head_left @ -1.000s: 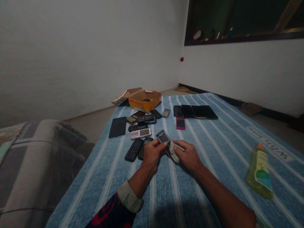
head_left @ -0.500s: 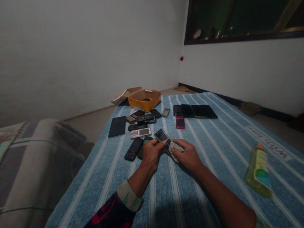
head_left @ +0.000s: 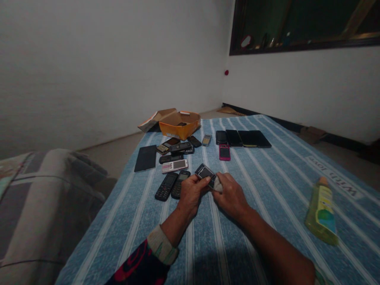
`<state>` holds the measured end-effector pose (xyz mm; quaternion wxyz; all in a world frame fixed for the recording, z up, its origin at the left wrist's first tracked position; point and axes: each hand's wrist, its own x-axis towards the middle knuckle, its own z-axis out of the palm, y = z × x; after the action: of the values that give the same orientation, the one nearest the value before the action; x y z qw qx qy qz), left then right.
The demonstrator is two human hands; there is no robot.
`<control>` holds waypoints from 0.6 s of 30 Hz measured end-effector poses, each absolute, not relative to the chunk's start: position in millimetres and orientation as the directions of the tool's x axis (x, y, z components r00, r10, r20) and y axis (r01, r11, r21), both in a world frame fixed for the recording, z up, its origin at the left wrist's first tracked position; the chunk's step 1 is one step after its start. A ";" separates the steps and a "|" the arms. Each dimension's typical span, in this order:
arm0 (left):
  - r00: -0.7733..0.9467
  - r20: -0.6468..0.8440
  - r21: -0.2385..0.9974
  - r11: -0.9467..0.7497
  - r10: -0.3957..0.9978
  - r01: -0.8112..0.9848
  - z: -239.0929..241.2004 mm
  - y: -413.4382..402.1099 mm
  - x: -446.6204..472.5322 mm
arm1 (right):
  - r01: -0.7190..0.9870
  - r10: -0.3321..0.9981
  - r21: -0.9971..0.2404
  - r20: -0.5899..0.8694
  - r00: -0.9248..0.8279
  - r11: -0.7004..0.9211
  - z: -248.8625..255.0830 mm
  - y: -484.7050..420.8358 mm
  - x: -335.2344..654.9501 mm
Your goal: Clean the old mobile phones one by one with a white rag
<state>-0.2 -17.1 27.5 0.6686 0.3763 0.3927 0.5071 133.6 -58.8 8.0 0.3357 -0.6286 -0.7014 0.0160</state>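
My left hand (head_left: 190,192) is closed around a small dark keypad phone (head_left: 204,173), screen up, just above a blue striped sheet (head_left: 267,174). My right hand (head_left: 230,194) is closed on a crumpled pale cloth (head_left: 217,184) pressed against the phone's lower end. Both hands meet at the middle of the sheet. Just left of my left hand lie two black keypad phones (head_left: 170,185) side by side.
Several more phones (head_left: 175,152) lie in a cluster further back, with a black tablet (head_left: 145,158), a pink phone (head_left: 224,152) and a row of dark smartphones (head_left: 243,138). An open orange box (head_left: 179,124) stands at the far edge. A yellow-green bottle (head_left: 322,210) lies at right. A folded blanket (head_left: 44,198) is at left.
My right hand has moved the cloth up along the phone, closer to my left hand, bunching it under the fingers. The phone has tilted slightly.
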 end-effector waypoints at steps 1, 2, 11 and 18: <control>0.172 -0.131 0.913 0.186 0.976 -0.364 27.1 -16.2 -0.9 | 0.885 0.893 -0.412 0.450 -0.006 0.214 8.3 -58.1 136.3; 0.167 -0.112 0.925 0.165 0.979 -0.341 27.1 -15.2 -1.9 | 0.901 0.891 -0.375 0.454 -0.027 0.218 9.0 -57.5 139.2; 0.196 0.070 0.996 -0.057 0.978 -0.068 28.1 -10.8 -9.9 | 0.951 0.846 -0.175 0.516 -0.132 0.255 17.3 -53.7 160.2; 0.291 0.106 0.989 -0.130 0.951 0.066 18.2 -7.1 -10.3 | 0.907 0.855 -0.302 0.508 -0.106 0.292 11.9 -51.9 164.4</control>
<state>-10.3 -7.1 18.2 0.5149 0.6168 0.4121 0.4297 164.4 -51.9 11.9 0.3081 -0.5934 -0.7423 -0.0426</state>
